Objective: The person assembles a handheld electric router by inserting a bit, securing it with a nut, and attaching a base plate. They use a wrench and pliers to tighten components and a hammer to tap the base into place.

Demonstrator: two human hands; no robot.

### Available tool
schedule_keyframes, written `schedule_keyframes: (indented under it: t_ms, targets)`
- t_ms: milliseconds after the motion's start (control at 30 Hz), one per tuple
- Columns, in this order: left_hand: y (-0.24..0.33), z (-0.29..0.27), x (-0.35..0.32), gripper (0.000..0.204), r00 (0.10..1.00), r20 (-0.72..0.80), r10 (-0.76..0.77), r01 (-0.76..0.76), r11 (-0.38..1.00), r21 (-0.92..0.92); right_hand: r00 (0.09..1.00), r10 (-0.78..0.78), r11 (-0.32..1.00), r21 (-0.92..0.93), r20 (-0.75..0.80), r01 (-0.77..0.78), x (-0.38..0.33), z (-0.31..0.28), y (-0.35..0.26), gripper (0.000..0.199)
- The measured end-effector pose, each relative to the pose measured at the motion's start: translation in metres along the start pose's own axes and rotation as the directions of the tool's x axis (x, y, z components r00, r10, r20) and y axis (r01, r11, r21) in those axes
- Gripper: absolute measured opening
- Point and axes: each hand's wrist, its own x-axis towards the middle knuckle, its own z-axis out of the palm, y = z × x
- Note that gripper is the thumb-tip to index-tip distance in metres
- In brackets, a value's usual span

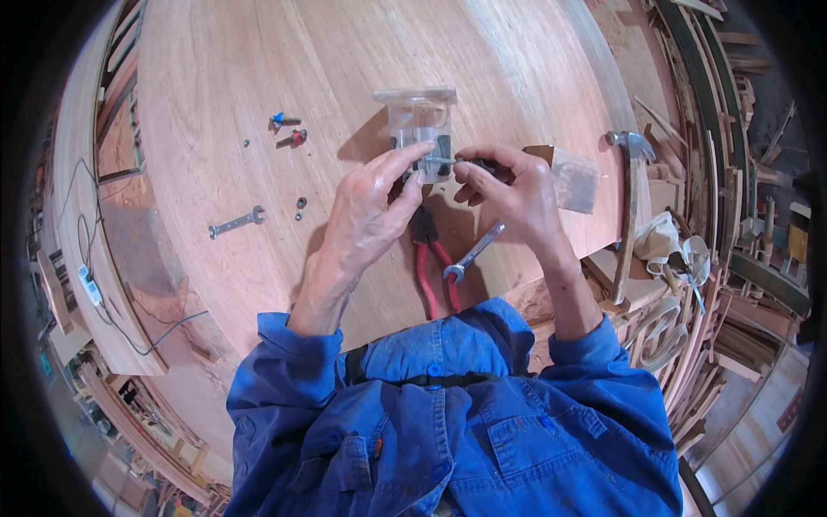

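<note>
Closest to the body, red pliers (423, 265) are lying on the table (508, 69), and a wrench (479, 247) is resting over one handle. Past them, a thin tool (442, 161) is being gripped in the closed right hand (521, 185), and its rod is pointing at the left hand (366, 202). There, finger and thumb are being held close to the clear part (419, 116); whether it is being pinched cannot be told. The clear part is sitting just in front of both hands. It is looking light, stiff and smooth, so it may be slipping easily, and its walls could be cracked by hard squeezing. Its sides or its wide far plate are looking best for holding. On the right, room is being taken by a pack (575, 183), and a hammer (630, 198) is lying at the edge. On the left, nuts (301, 203) are lying well apart. Farther out, plenty of open wood is being left for moving.
</note>
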Motion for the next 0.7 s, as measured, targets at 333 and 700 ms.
schedule_keyframes:
  t_ms: [333, 700]
  targets:
    - [-0.004, -0.003, -0.001, 0.039, 1.0, 0.016, 0.022, -0.021, 0.999, -0.032, 0.997, 0.049, 0.998, 0.035, 0.059, -0.051, 0.011, 0.0, 0.008, 0.024]
    - [-0.003, -0.018, -0.002, 0.022, 0.957, -0.028, -0.289, 0.237, 0.832, -0.503, 0.995, 0.076, 0.995, 0.068, 0.06, -0.08, 0.011, -0.004, 0.015, 0.025]
